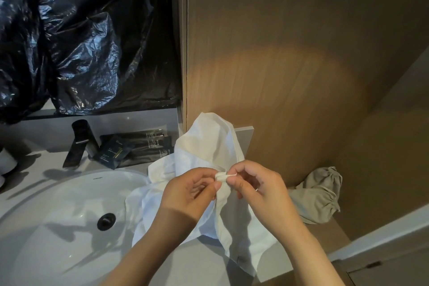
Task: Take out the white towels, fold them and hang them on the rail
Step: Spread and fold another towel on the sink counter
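Pinching one bunched edge of a white towel [209, 146] at centre frame, the left hand [190, 190] and right hand [262, 190] hold it, still unfolded, beside the sink [46, 227]; folding and hanging remain, no rail visible.

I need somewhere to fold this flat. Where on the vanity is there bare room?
Bare counter lies at the near edge, between the basin and the hanging end of the white cloth. Another patch lies left of the faucet. Crowded: the dark sachets behind the basin, and the grey bag on the right ledge.
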Demonstrator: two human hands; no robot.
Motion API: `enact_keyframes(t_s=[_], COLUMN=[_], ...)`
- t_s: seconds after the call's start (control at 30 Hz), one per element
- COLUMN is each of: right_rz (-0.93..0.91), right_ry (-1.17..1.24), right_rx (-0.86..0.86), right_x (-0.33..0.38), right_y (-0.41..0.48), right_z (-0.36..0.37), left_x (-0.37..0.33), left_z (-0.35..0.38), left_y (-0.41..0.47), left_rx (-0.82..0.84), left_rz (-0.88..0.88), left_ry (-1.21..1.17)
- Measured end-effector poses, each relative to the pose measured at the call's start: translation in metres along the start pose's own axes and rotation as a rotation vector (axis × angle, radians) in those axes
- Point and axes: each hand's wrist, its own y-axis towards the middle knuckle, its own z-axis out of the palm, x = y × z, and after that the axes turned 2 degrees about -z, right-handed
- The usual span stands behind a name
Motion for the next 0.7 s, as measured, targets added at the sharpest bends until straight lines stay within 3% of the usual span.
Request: enact_keyframes(t_s=[0.27,0.7], right_rz=[-0.028,-0.011], right_ry=[-0.117,-0.379], right_rx=[0.104,0.019], right_x=[-0.002,-0.013], right_y=[0.015,0.042], right_z=[-0.022,-0.084], left_x=[-0.028,-0.080], left_z=[-0.018,-0.073], left_y=[0.021,0.119], left_rx=[-0.124,-0.364], left_rz=[0.097,0.169], left_ry=[-0.032,0.134])
